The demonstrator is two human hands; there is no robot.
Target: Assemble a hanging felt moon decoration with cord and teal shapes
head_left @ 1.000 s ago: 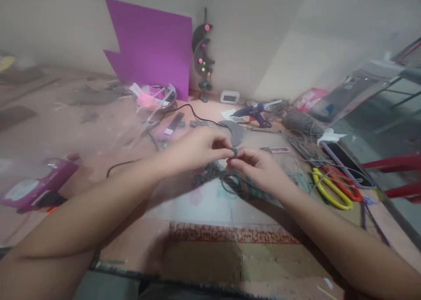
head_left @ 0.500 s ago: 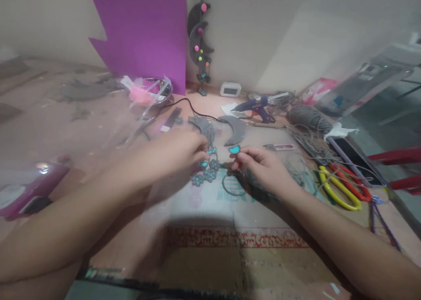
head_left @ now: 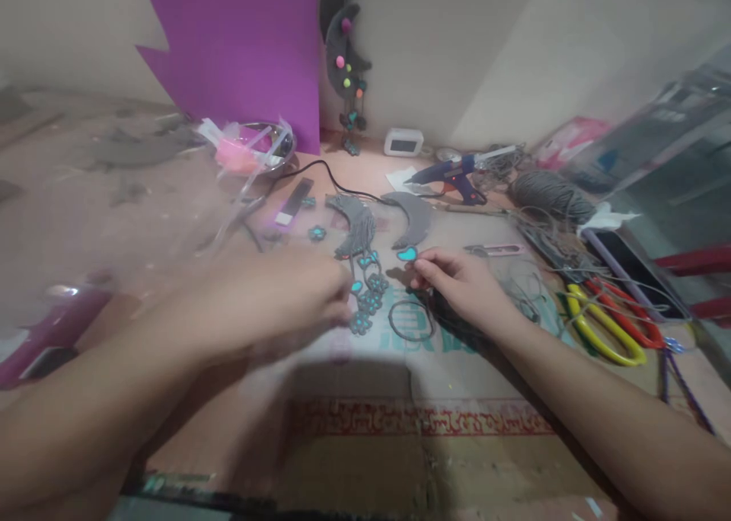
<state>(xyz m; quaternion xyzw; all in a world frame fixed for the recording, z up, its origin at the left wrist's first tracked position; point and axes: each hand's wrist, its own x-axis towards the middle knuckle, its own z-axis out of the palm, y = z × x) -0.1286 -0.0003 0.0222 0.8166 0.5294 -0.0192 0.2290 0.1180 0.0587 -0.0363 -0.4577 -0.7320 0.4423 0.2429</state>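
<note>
My right hand (head_left: pixel 457 281) pinches a small turquoise heart (head_left: pixel 407 254) with a grey border between thumb and fingertips. My left hand (head_left: pixel 317 289) is closed and blurred, its fingertips beside a string of grey and turquoise flowers (head_left: pixel 371 300). What those fingers hold, if anything, is hidden. A smaller turquoise heart (head_left: pixel 356 286) lies by them. Above the string is a crescent wrapped in grey yarn (head_left: pixel 355 228), and the string appears to hang from its lower end. A plain grey crescent (head_left: pixel 416 220) lies to its right. A ring of grey cord (head_left: pixel 411 321) rests below the right hand's heart.
A blue glue gun (head_left: pixel 448 178) lies at the back with its black cable. On the right are a ball of grey yarn (head_left: pixel 548 193), yellow-handled pliers (head_left: pixel 605 327), a phone (head_left: pixel 633 273) and a pink cutter (head_left: pixel 502 250). A metal bowl (head_left: pixel 291 151) stands at back left.
My left hand has shifted left and down, uncovering a loose flower and more of the wrapped crescent. The flower string lies slightly lower and further right. My right hand still pinches the heart.
</note>
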